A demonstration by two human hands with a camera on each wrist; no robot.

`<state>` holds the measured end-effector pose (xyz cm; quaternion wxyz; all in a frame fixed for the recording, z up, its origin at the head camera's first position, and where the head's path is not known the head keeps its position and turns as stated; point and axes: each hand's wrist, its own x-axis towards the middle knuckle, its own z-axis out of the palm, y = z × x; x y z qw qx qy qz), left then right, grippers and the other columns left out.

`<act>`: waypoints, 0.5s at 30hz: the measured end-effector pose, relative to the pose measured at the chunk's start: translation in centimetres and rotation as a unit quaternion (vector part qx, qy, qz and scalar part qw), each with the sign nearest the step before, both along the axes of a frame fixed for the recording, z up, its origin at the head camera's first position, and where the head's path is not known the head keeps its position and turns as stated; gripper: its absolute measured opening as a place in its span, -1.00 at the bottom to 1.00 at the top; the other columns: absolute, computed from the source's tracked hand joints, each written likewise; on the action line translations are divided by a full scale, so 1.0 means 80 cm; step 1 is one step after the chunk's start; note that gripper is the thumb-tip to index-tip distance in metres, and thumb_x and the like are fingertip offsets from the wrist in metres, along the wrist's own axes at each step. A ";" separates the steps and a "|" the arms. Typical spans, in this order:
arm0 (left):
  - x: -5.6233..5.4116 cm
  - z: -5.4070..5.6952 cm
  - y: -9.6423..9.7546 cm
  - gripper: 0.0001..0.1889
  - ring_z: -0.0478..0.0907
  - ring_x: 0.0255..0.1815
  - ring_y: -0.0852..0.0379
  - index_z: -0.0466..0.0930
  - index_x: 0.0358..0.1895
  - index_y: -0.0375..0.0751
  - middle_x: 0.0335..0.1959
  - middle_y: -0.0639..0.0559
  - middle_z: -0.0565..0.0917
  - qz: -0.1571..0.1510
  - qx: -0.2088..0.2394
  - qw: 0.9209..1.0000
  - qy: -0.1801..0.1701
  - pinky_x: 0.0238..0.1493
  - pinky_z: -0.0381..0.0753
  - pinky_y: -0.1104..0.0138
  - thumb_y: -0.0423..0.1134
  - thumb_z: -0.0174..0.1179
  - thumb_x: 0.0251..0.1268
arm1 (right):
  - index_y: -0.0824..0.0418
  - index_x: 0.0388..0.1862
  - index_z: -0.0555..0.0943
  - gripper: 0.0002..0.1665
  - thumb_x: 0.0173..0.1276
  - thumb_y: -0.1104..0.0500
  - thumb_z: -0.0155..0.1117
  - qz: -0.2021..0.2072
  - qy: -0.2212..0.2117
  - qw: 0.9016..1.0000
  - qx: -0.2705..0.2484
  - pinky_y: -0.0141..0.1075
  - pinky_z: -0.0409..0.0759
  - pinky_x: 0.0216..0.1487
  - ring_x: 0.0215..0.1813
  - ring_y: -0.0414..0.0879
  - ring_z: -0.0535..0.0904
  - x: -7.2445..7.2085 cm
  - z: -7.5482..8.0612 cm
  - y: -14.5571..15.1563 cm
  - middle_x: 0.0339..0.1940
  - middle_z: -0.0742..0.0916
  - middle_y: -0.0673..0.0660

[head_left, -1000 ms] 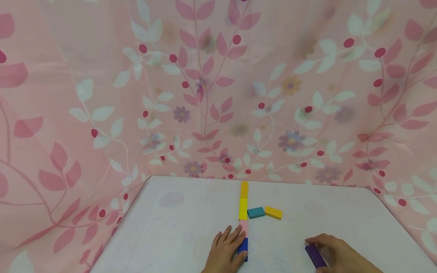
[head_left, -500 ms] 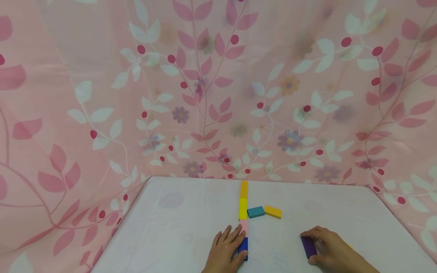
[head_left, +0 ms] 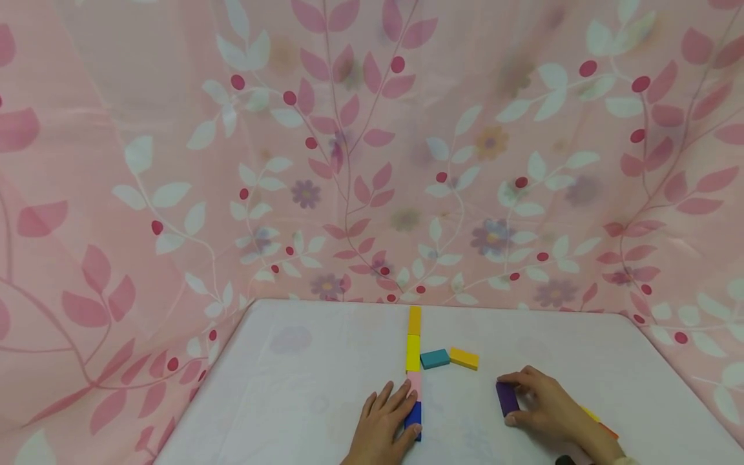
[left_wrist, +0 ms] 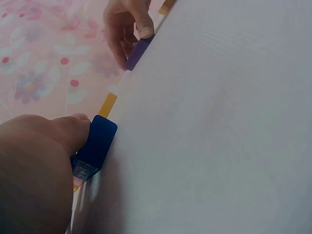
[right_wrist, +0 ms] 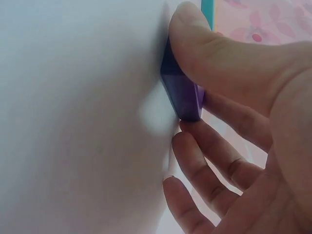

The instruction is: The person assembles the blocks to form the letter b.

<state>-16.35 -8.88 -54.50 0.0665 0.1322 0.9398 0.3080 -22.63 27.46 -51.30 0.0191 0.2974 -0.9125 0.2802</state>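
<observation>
From here, the person's right hand (head_left: 546, 403) pinches a smooth, oblong purple block (head_left: 507, 400) between thumb and fingers, over the white table (head_left: 290, 387), right of the block row. The left hand (head_left: 380, 426) lies spread, touching the row's oblong blue block (head_left: 414, 412). I'd call this positioning the purple piece; next calls for a steady, level set-down without nudging the row.

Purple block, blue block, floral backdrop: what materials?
Purple block: probably painted wood or plastic; smooth, with a soft sheen on its faces.
Blue block: likely the same, smooth; a pale mottled patch on one end could be worn paint or glare.
Floral backdrop: thin fabric or plastic sheeting, by its look; it creases softly and blurred flowers seem to show through.
</observation>
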 end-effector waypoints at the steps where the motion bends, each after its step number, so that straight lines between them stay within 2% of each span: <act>1: 0.000 0.000 0.000 -0.33 0.14 0.74 -0.17 0.46 0.57 0.18 0.68 0.32 0.29 0.001 0.000 1.000 0.000 0.61 0.04 -0.40 0.28 0.21 0.47 | 0.14 0.23 0.70 -0.23 0.11 -0.18 0.69 -0.004 -0.004 1.000 0.000 -0.39 0.61 -0.14 -0.11 -0.31 0.59 -0.002 0.000 -0.003 -0.10 0.66 -0.06; 6: -0.001 -0.001 -0.001 -0.33 0.14 0.74 -0.16 0.45 0.57 0.19 0.68 0.32 0.29 0.001 -0.001 1.000 0.000 0.61 0.05 -0.40 0.28 0.21 0.47 | 0.18 0.23 0.69 -0.22 0.11 -0.16 0.70 -0.023 -0.018 1.000 0.008 -0.36 0.64 -0.13 -0.12 -0.24 0.61 -0.011 0.003 -0.016 -0.11 0.67 -0.02; 12: -0.001 -0.003 -0.002 -0.34 0.17 0.72 -0.18 0.44 0.57 0.20 0.67 0.29 0.31 -0.005 -0.005 1.000 0.012 0.59 0.11 -0.41 0.28 0.19 0.49 | 0.13 0.27 0.67 -0.22 0.12 -0.14 0.71 -0.069 -0.069 0.995 0.023 -0.39 0.61 -0.12 -0.10 -0.21 0.56 -0.021 0.004 -0.030 -0.09 0.66 0.00; 15: 0.000 -0.001 -0.002 -0.34 0.18 0.71 -0.19 0.45 0.57 0.20 0.67 0.28 0.31 -0.008 -0.006 1.000 0.016 0.58 0.13 -0.41 0.28 0.19 0.49 | 0.12 0.28 0.66 -0.22 0.13 -0.14 0.71 -0.077 -0.085 0.993 0.024 -0.39 0.61 -0.12 -0.09 -0.19 0.55 -0.025 0.003 -0.034 -0.07 0.65 0.01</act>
